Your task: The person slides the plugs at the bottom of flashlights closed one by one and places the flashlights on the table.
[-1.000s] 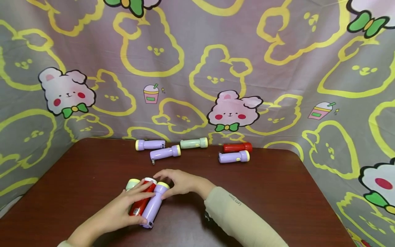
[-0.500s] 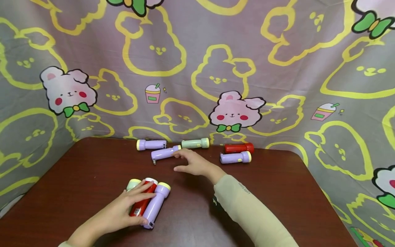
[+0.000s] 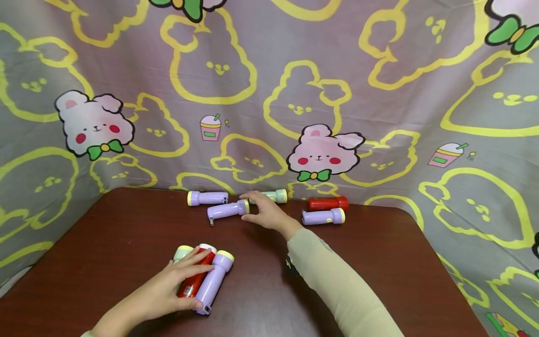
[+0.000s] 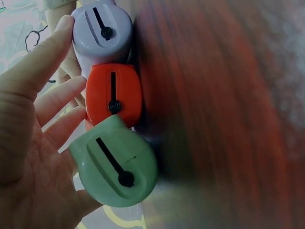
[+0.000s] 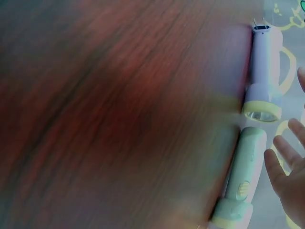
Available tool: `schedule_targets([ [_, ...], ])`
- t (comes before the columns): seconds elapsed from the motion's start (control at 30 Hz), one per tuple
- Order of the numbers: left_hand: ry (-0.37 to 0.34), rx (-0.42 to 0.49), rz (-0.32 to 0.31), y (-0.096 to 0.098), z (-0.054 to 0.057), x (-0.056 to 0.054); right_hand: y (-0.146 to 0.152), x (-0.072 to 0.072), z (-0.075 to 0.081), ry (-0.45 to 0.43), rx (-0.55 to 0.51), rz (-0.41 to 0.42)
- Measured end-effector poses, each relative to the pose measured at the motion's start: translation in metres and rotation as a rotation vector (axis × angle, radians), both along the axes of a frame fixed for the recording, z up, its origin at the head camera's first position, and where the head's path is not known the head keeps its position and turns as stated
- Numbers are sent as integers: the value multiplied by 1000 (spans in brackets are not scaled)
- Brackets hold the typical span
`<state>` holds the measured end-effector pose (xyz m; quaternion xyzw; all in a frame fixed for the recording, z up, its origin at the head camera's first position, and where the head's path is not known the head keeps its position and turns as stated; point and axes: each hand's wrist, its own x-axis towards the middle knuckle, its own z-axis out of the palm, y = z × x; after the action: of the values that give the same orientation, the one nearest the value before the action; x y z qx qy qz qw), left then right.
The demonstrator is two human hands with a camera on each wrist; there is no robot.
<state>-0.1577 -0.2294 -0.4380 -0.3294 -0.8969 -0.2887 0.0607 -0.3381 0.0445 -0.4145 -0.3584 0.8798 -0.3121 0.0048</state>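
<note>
"How did the fingers stand?"

"On the right hand they were spread apart with nothing between them, just beside the back green flashlight and the head of the middle lavender flashlight. I couldn't tell whether they touched either. The left hand wasn't clamped: its fingers stretched over the near red flashlight to the near lavender flashlight, thumb at that one's tail, with the near green flashlight completing the row."

"What could have gone wrong from there?"

"A careless grasp might have knocked the middle lavender flashlight, its head being so close to those fingers; rounded bodies could roll. Uneven pressure from the left hand might have fanned the row apart."

"And the count?"

"Eight flashlights on the counter: four lavender, two red, two green. Three lay together under the left hand. Five lay toward the back, including the left lavender flashlight, the right lavender flashlight and, behind that, the far red flashlight."
</note>
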Motion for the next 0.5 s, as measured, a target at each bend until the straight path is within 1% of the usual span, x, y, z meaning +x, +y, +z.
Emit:
schedule_targets([
  [0.1,-10,-5,-4,2,0,-1,-3,-4,-3,5,-7,-14],
  [0.2,-28,-8,0,3,-1,0,-7,-8,-8,15,12,-21],
  [0.37,-16,-20,16,2,-1,1,-16,-13,-12,7,30,-8],
  [0.5,-15,-24,19,2,1,0,-20,-15,-13,7,40,-9],
])
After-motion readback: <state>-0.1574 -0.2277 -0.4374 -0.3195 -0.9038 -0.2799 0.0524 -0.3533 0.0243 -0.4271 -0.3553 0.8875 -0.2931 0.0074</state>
